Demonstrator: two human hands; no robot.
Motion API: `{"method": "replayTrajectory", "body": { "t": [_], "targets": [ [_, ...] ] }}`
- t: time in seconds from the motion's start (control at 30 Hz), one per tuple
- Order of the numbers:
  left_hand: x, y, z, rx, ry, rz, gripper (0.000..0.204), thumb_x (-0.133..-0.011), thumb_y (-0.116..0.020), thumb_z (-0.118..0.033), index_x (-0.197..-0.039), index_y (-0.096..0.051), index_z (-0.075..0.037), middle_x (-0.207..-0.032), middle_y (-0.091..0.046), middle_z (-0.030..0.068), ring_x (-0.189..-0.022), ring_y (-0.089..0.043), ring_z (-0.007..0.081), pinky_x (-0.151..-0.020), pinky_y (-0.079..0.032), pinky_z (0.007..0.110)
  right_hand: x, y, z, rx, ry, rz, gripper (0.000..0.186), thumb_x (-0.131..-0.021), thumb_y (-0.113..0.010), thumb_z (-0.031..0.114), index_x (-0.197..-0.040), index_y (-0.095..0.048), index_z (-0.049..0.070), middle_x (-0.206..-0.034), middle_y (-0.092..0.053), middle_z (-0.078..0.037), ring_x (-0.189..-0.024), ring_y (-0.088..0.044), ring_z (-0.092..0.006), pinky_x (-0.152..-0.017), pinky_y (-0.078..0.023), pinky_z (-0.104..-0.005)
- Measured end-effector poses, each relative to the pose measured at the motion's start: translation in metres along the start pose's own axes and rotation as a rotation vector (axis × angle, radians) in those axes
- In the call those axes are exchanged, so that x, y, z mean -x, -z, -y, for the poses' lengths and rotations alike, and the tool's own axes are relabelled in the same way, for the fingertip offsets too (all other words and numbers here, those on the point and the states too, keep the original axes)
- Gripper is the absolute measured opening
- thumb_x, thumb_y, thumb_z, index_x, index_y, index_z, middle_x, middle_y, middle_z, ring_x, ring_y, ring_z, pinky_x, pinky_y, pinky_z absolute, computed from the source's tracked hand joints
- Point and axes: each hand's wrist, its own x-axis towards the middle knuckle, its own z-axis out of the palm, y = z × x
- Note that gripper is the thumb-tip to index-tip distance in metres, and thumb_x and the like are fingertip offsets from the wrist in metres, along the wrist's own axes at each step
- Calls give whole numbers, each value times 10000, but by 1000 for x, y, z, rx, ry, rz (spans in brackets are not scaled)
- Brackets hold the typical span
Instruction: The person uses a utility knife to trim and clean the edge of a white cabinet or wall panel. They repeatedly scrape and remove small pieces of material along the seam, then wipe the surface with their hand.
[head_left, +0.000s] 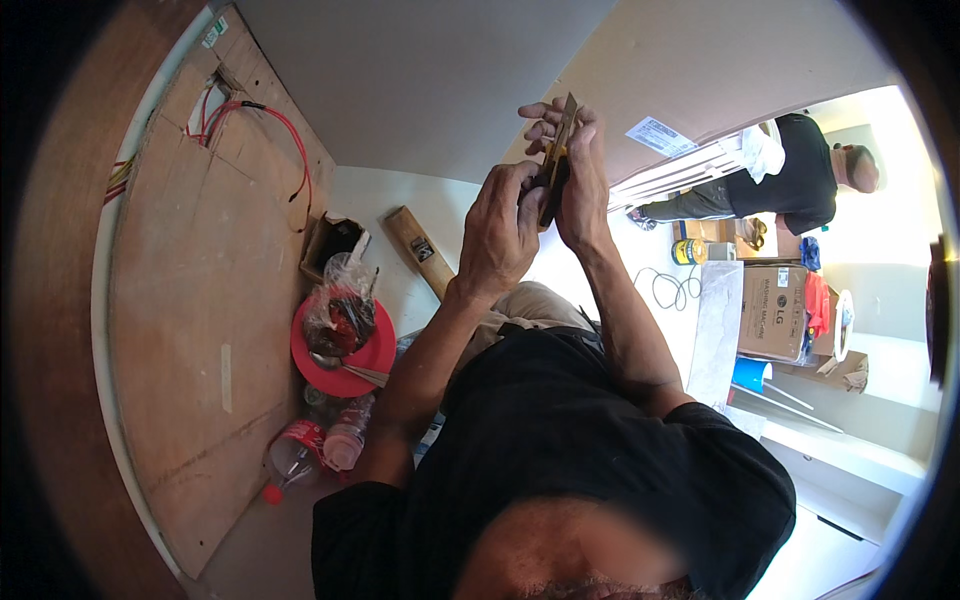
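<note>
Both hands meet in front of my body around a black and yellow utility knife (553,186), its blade pointing up and away from me. My left hand (500,222) is closed, its thumb and fingers against the knife's handle. On the other side, my right hand (581,185) holds the knife along the palm and thumb. The right fingers show behind the blade, partly bent and somewhat apart. Part of the handle is hidden between the hands. Just beyond the blade rises a large brown cardboard sheet (690,65) with a white label.
A wooden panel (190,330) with red wires (285,120) stands left. Beside it are a red plate (375,350) with bagged food, plastic bottles (346,435) and a wooden hand plane (418,250). At right, another person (785,175) bends near a yellow can (688,251) and cardboard box (773,310).
</note>
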Motion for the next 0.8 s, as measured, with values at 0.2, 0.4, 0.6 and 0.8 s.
{"method": "replayTrajectory", "body": {
  "t": [0.2, 0.4, 0.6, 0.8],
  "targets": [
    [4, -11, -5, 44, 62, -83, 212, -1117, -626, -69, -1309, -590, 13, -1110, -647, 208, -1023, -701, 408, -879, -570, 509, 44, 6, 0, 213, -165, 57, 739, -1206, -286, 663, -1356, -605, 14, -994, -606, -62, -895, -574, -155, -790, -494, -333],
    [-4, -8, -5, 9, 22, -91, 170, -1156, -543, -139, -1128, -603, 18, -980, -638, 215, -892, -690, 400, -746, -513, 493, 48, 2, -3, 317, -2, 43, 752, -1206, -254, 663, -1398, -607, 27, -998, -589, -49, -884, -552, -149, -785, -477, -334],
    [-10, -11, -15, 1, 191, -139, 372, -1191, -534, -247, -940, -643, 5, -710, -616, 199, -640, -656, 405, -611, -478, 481, 46, -1, 0, 217, -5, 39, 771, -1205, -242, 664, -1409, -606, 16, -1111, -625, -86, -987, -587, -169, -889, -499, -347],
    [-13, -6, -17, 104, 409, -75, 373, -1195, -547, -305, -1012, -662, 0, -659, -609, 122, -584, -655, 323, -590, -493, 422, 46, -2, -6, 121, -74, 21, 711, -1222, -270, 617, -1373, -628, 22, -1059, -595, -50, -897, -557, -132, -780, -472, -307]
  ]
}}
